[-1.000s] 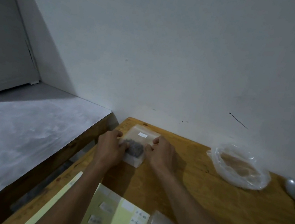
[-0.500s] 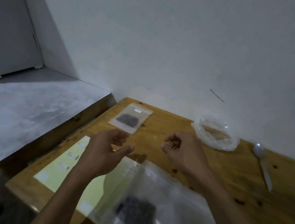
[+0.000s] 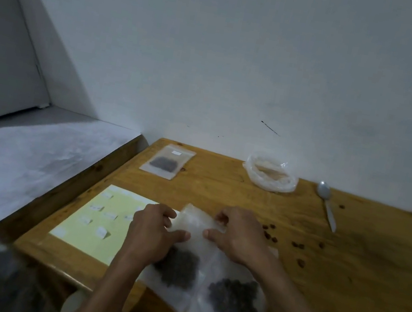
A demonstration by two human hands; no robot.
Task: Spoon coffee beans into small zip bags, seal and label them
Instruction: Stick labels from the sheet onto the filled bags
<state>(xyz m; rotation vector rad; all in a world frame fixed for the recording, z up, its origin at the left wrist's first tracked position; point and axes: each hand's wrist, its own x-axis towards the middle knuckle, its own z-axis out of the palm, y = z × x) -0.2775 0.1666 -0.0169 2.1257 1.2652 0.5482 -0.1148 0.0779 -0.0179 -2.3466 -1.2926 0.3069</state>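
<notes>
Head view looked down on a wooden table (image 3: 343,276) set against a pale wall. Both hands met over a small zip bag (image 3: 191,238) near the front edge: the left hand (image 3: 155,232) pinched its left side near the top between thumb and fingers, and the right hand (image 3: 236,234) pinched the top right corner the same way. Dark coffee beans (image 3: 178,268) sat in the bag's lower half. A second filled bag (image 3: 232,299) lay just beside it on the right. A yellow label sheet (image 3: 94,218) with small white labels lay flat to the left. Farther back, a sealed, labelled bag (image 3: 166,161) lay near the wall, a crumpled clear plastic bag (image 3: 270,175) sat to its right, and a spoon (image 3: 326,201) lay beyond that. Loose beans (image 3: 296,244) were scattered right of the hands.
</notes>
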